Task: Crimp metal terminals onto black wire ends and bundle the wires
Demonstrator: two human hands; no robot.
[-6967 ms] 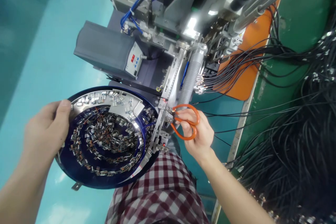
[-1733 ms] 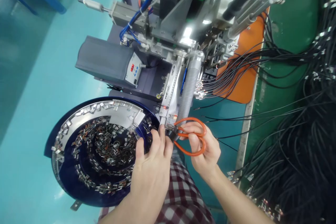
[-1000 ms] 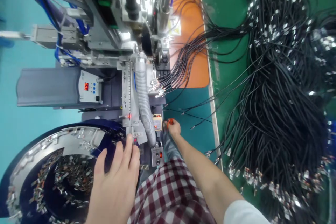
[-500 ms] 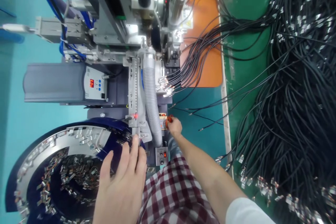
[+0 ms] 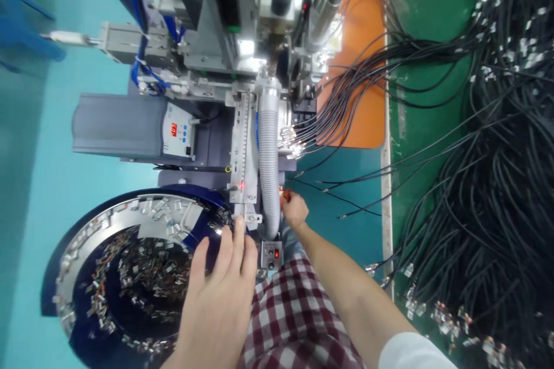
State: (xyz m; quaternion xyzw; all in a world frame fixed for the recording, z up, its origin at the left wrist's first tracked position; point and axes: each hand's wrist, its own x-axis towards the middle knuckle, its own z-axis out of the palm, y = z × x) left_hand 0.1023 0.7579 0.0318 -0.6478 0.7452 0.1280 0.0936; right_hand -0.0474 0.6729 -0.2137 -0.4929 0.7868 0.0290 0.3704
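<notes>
My left hand (image 5: pixel 225 288) lies over the edge of the dark blue feeder bowl (image 5: pixel 173 189), fingers stretched and apart. Its fingertip reaches the lower end of a narrow metal feed rail (image 5: pixel 244 150); whether it presses there I cannot tell. Small metal connector parts (image 5: pixel 167 210) fill the bowl and its spiral track. My right hand (image 5: pixel 296 211) is closed round a small orange object (image 5: pixel 285 196) low beside the machine, right of a grey corrugated hose (image 5: pixel 269 167). Fingers and hose partly cover that object, so its kind is unclear.
A grey box with a red display (image 5: pixel 173 129) stands left of the rail. Black cables with metal ends (image 5: pixel 355 92) cross an orange plate (image 5: pixel 372 121). A large cable heap (image 5: pixel 497 202) covers the green surface at right. A small switch box (image 5: pixel 271 255) sits near my apron.
The whole view has shifted, so the machine and bowl appear farther right. Both hands keep nearly the same places against the machine, the left at the rail end, the right round the orange object.
</notes>
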